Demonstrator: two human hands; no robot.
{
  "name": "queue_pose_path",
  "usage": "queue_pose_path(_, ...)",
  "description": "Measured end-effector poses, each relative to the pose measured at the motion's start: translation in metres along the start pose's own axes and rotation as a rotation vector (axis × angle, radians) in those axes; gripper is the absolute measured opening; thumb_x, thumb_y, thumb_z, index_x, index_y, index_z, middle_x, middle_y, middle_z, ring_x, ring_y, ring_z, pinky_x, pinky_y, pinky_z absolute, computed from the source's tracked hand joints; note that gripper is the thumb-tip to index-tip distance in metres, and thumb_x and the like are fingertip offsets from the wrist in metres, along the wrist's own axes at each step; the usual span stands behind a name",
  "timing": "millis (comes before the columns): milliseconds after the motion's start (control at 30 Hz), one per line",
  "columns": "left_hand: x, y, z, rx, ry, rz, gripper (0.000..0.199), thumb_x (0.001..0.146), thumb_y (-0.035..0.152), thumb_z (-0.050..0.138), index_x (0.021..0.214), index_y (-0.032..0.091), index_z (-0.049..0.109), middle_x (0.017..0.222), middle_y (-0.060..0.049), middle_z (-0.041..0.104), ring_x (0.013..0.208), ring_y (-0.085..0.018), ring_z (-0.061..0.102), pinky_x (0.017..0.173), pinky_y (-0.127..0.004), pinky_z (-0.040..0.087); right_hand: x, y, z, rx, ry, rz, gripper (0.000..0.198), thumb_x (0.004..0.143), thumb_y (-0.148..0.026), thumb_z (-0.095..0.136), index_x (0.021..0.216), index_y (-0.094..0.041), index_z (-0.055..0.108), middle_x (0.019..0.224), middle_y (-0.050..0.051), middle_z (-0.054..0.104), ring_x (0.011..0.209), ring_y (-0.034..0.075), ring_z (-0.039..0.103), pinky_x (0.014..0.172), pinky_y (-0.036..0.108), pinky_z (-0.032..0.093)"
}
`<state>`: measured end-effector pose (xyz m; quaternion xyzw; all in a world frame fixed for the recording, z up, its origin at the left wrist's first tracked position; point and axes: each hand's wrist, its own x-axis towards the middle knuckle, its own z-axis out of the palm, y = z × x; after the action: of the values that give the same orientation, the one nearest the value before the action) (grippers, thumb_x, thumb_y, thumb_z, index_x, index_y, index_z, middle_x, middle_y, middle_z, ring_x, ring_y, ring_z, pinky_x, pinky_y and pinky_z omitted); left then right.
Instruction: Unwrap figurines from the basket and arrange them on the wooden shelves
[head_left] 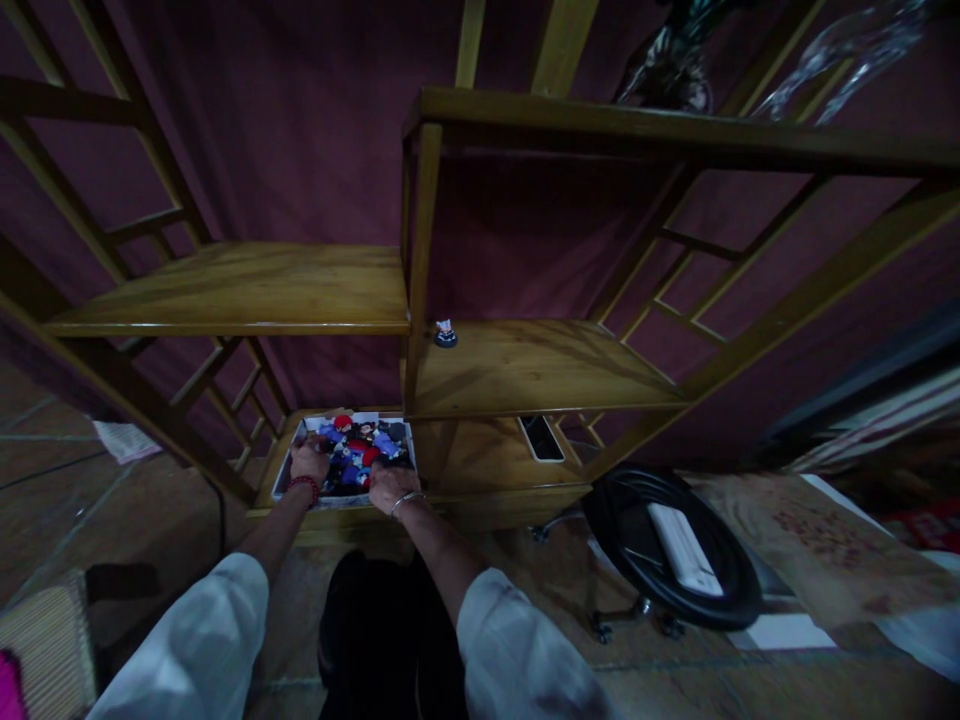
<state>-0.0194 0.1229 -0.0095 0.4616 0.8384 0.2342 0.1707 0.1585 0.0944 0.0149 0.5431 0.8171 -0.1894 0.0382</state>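
A shallow white-rimmed box point(413, 455) sits on the bottom shelf at the left, packed with small red, blue and black figurines point(352, 455). My left hand point(309, 460), with a red bead bracelet at the wrist, is over the box's left end, its fingers curled in among the figurines. What they pinch is too dark to make out. At the front right of the box is my right hand point(394, 487), wearing a silvery bracelet. Its fingers point down into the figurines and are mostly hidden. One small figurine on a dark round base point(445, 334) stands on the middle shelf, beside the post.
A wooden shelf unit point(525, 375) with upright posts surrounds the box. On its bottom shelf, right, lies a white-edged dark phone-like object point(541, 438). A black wheeled stool point(600, 500) holding a white package point(684, 548) stands at the right. Plastic-wrapped items are on the top shelf.
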Motion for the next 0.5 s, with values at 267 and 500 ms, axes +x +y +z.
queue_pose_path(267, -0.019, 0.011, -0.002, -0.023, 0.034, 0.064, 0.037, 0.072, 0.014, 0.050, 0.109, 0.013, 0.054, 0.094, -0.011, 0.059, 0.097, -0.020, 0.054, 0.086, -0.029, 0.040, 0.000, 0.000, 0.001, 0.013, -0.005, 0.028, 0.036, 0.076, -0.024, 0.040, 0.110, -0.019, 0.048, 0.093, 0.011, 0.066, 0.088, 0.024, 0.061, 0.071, 0.035, 0.045)
queue_pose_path(500, -0.032, 0.012, 0.003, -0.047, 0.038, 0.119, 0.038, 0.073, 0.025, 0.054, 0.109, 0.012, 0.051, 0.091, -0.010, 0.062, 0.091, -0.019, 0.057, 0.077, -0.028, 0.043, -0.001, 0.001, 0.001, 0.086, 0.039, 0.049, 0.027, 0.077, -0.026, 0.040, 0.099, -0.024, 0.055, 0.095, 0.004, 0.066, 0.089, 0.020, 0.061, 0.071, 0.030, 0.044)
